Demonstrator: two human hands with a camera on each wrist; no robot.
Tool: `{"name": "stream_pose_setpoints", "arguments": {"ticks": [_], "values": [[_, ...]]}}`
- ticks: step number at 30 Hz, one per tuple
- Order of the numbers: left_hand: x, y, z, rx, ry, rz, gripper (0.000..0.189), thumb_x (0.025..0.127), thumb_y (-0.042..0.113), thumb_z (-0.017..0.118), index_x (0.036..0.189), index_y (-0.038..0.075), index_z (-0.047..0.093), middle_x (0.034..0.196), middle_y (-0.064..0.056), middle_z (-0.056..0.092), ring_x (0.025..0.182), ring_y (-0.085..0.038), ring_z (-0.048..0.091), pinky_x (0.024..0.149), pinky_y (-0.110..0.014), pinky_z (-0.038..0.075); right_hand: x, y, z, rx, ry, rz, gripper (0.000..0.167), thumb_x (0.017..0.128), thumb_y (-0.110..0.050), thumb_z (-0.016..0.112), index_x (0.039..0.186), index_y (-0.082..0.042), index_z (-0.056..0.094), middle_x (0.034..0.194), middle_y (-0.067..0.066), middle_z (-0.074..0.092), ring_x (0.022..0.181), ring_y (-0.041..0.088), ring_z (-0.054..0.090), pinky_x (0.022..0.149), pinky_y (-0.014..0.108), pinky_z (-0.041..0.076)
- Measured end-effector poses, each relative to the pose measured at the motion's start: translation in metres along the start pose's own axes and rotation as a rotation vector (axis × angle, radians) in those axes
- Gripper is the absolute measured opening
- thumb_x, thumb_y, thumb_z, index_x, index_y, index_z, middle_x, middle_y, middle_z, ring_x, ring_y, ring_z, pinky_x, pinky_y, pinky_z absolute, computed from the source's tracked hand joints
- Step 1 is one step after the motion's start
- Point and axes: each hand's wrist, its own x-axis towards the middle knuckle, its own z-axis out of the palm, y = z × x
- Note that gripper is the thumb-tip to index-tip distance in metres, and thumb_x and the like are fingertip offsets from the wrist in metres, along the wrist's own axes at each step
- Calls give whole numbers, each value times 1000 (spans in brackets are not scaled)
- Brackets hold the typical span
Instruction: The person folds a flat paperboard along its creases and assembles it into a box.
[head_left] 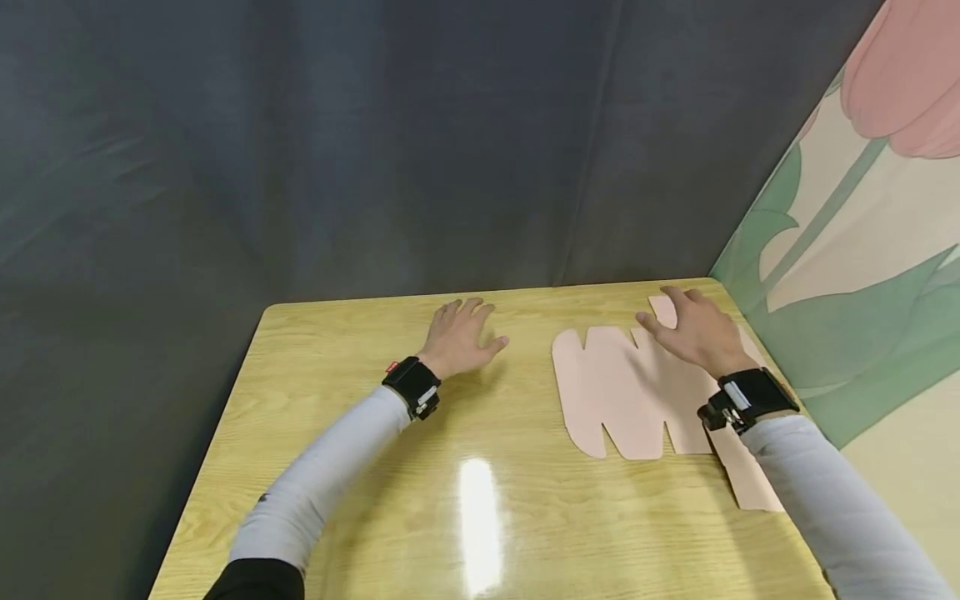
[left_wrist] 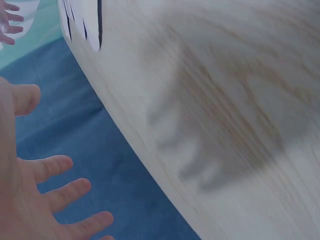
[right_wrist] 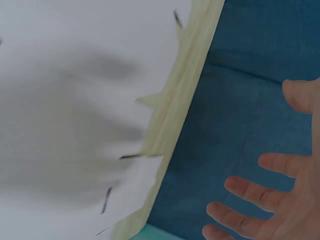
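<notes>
A flat pale pink sheet with notched edges, like an unfolded box blank (head_left: 611, 392), lies on the right part of the wooden table. My right hand (head_left: 697, 333) hovers over its far right part with the fingers spread, holding nothing. In the right wrist view the sheet (right_wrist: 65, 120) looks whitish, with slits along its edge, and the hand (right_wrist: 280, 195) is off to the side with straight fingers. To the left of the sheet, my left hand (head_left: 461, 337) is held above bare wood, fingers apart. Its shadow falls on the tabletop in the left wrist view.
The yellowish wooden table (head_left: 360, 500) has rounded far corners. Behind it and on the left hangs a dark curtain (head_left: 420, 150). A tulip-patterned cloth (head_left: 862, 275) borders the right side. Black camera bands (head_left: 412, 385) circle both wrists.
</notes>
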Motion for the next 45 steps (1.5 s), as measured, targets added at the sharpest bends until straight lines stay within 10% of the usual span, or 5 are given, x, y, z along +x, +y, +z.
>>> {"name": "stream_pose_setpoints", "arguments": {"ticks": [18, 30, 45], "values": [[-18, 63, 69, -87, -81, 236, 62, 79, 60, 40, 128, 23, 40, 133, -4, 31, 117, -33, 30, 88, -51, 28, -53, 107, 42, -15, -181, 107, 89, 80, -62, 37, 123, 16, 31, 114, 39, 36, 96, 56, 35, 70, 60, 32], [-28, 97, 79, -97, -104, 395, 62, 75, 58, 51, 127, 28, 38, 135, 0, 28, 120, -36, 25, 91, -50, 25, -70, 112, 45, 17, -96, 366, 113, 62, -75, 46, 129, 11, 18, 110, 41, 35, 88, 59, 35, 51, 57, 34], [-30, 105, 81, -81, -138, 601, 58, 80, 53, 47, 131, 31, 35, 140, 5, 21, 126, -35, 13, 97, -49, 18, -69, 122, 51, 34, -101, 414, 105, 63, -74, 46, 127, 7, 25, 109, 36, 35, 89, 52, 36, 57, 53, 33]]}}
